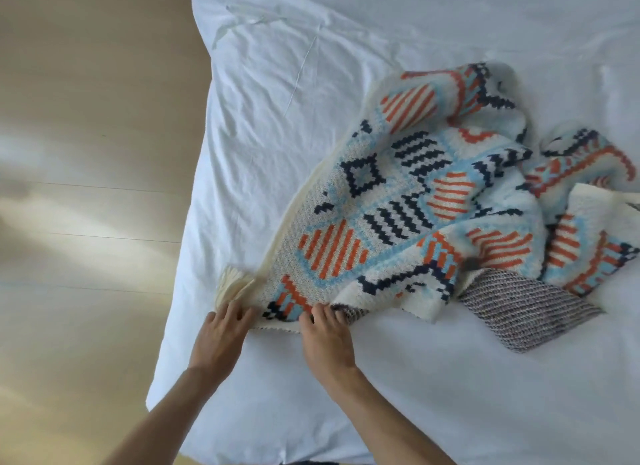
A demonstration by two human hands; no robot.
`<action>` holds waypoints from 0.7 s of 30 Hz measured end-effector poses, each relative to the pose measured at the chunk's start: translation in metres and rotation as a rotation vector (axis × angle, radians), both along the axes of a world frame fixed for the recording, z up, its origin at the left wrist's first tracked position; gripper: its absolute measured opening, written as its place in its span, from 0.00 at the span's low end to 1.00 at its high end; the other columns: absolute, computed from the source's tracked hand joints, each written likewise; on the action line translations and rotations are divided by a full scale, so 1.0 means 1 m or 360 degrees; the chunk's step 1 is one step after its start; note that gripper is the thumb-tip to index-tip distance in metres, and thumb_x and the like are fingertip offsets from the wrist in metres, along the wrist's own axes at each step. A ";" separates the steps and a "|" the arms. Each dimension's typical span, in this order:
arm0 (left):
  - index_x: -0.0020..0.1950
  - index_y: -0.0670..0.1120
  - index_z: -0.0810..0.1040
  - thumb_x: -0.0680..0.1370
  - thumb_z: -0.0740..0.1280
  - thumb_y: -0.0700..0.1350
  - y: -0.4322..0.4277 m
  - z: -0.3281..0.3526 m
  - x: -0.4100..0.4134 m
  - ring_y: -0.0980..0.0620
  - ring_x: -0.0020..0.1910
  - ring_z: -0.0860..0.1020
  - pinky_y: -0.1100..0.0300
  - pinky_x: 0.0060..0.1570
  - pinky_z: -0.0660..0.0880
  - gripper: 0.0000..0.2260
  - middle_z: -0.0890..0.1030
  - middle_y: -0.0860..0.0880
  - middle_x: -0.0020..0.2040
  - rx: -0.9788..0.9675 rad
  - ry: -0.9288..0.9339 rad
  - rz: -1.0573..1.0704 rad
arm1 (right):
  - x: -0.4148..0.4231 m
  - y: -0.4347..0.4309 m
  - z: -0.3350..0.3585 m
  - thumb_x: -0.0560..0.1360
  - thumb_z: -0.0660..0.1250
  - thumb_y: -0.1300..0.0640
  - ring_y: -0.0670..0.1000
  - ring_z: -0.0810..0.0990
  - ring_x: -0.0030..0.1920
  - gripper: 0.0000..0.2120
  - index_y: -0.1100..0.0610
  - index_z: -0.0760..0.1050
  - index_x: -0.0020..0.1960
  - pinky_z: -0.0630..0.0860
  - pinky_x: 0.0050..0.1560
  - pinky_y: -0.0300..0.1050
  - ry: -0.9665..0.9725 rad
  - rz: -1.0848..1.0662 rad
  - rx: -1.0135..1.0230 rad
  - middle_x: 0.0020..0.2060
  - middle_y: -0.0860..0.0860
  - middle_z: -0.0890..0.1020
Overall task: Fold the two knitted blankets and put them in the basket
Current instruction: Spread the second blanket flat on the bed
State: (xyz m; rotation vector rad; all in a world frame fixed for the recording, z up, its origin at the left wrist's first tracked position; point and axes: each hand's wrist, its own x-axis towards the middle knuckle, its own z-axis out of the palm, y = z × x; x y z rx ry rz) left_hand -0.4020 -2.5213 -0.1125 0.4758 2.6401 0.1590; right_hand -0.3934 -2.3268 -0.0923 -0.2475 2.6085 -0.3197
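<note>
Reaching forward from the bottom of the view, the left hand [221, 336] lies with its fingers nearly straight, their tips touching the near corner of the blanket [408, 201]. At 12 o'clock from those fingertips, a cream tassel [232, 286] sticks out from that same corner. The right hand [327, 340] sits just beside the left, at its 3 o'clock, with the fingers bent down onto the blanket's near hem, gripping the edge; the fingertips themselves are buried in the knit.

From both hands the blanket runs away toward 1 and 2 o'clock. It is knitted in cream and pale blue, with orange striped patches, navy zigzags and a navy diamond. The part nearest the hands lies fairly flat, with a straight cream border along its left edge. Further off, toward 2 o'clock, it is bunched and rumpled in loose folds.

At 3 o'clock from the right hand a grey striped flap [519, 308] pokes out from under the patterned knit; whether it is the blanket's turned-over underside or a separate piece cannot be told.

Everything rests on a bed [294, 101] covered in a creased white sheet. At 9 o'clock, beyond the bed's edge, lies a pale wooden floor [86, 153].
</note>
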 end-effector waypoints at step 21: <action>0.47 0.40 0.81 0.46 0.75 0.29 -0.027 0.010 0.078 0.41 0.32 0.76 0.55 0.21 0.73 0.30 0.77 0.41 0.39 -0.0325 -0.0300 0.0044 | 0.082 -0.014 -0.007 0.67 0.68 0.65 0.57 0.76 0.49 0.21 0.58 0.71 0.60 0.73 0.52 0.50 -0.0125 0.0254 -0.0148 0.50 0.56 0.77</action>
